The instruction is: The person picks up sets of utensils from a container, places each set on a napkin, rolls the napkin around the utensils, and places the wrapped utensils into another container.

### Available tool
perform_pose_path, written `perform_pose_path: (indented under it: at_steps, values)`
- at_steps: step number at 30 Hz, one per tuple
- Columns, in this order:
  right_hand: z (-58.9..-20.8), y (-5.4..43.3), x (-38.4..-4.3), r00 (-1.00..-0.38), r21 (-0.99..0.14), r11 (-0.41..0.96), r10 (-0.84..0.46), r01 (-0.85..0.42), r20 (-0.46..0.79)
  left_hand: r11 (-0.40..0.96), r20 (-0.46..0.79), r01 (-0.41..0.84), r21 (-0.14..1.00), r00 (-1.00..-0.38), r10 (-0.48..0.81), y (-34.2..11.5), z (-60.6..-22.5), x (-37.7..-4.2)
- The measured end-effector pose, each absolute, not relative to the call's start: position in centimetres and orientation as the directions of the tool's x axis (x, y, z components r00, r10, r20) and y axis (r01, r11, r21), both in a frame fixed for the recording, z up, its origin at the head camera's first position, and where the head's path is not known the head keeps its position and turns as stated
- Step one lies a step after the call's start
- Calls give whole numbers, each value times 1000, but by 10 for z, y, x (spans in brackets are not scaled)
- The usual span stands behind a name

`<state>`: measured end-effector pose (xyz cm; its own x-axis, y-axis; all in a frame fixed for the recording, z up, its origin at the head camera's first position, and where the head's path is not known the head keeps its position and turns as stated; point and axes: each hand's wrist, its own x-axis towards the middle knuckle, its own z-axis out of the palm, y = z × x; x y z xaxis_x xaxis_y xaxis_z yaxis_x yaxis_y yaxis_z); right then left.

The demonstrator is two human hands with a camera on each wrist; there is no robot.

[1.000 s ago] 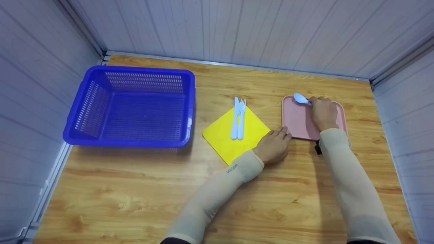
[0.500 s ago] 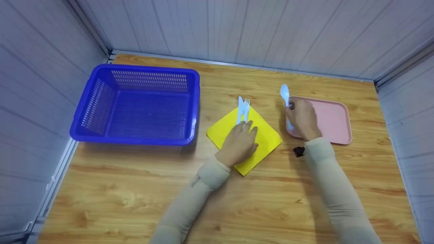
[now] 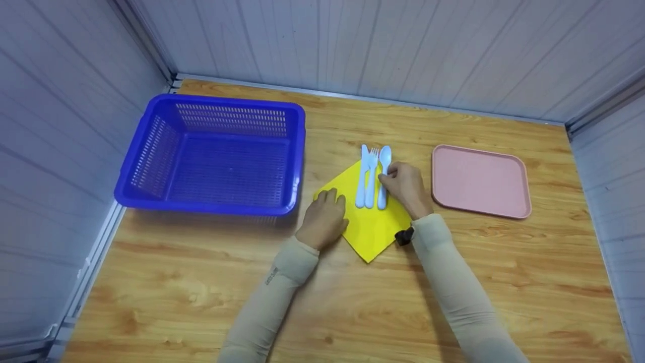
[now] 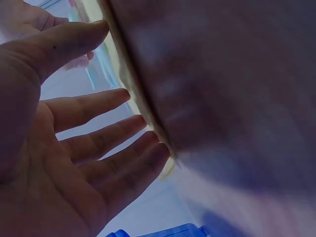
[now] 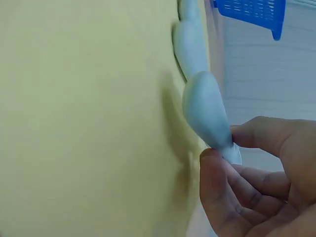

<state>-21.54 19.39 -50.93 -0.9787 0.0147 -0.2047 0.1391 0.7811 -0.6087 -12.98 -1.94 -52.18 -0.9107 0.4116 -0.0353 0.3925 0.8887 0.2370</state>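
Observation:
A yellow napkin (image 3: 370, 229) lies as a diamond on the wooden table (image 3: 201, 287). On it lie a pale blue knife (image 3: 362, 176), fork (image 3: 372, 174) and spoon (image 3: 385, 156), side by side. My right hand (image 3: 397, 177) pinches the spoon's handle between thumb and fingers, with the spoon (image 5: 205, 106) resting on the napkin (image 5: 89, 118) right of the fork. My left hand (image 3: 326, 212) lies flat with straight fingers (image 4: 113, 128) on the napkin's left corner (image 4: 131, 89).
A blue slotted basket (image 3: 209, 156) with nothing in it stands at the left, close to the napkin. A pink tray (image 3: 481, 181) with nothing on it sits at the right. White walls close in the back and both sides.
My right hand carried the spoon from the pink tray leftward and laid it beside the fork. My left hand moved from the tray's edge to the napkin's left corner.

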Motion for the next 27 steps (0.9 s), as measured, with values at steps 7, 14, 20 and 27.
perform_pose_path:
  at_steps: [7, 14, 20, 27]
  values:
    - [-516, 187, -215, -984, -613, 782, 2, 113, -179, 897, -70, 372, 236, -915, 398, -18, -522, -129]
    - [-517, 186, -215, -992, -590, 805, -21, 58, -126, 904, -116, 355, 240, -914, 390, -17, -520, -130]
    - [-517, 186, -216, -994, -587, 810, -46, 23, -102, 908, -150, 339, 246, -913, 381, -16, -520, -131]
    - [-516, 187, -217, -986, -577, 815, -49, 52, -159, 912, -177, 317, 260, -913, 368, -17, -521, -131]
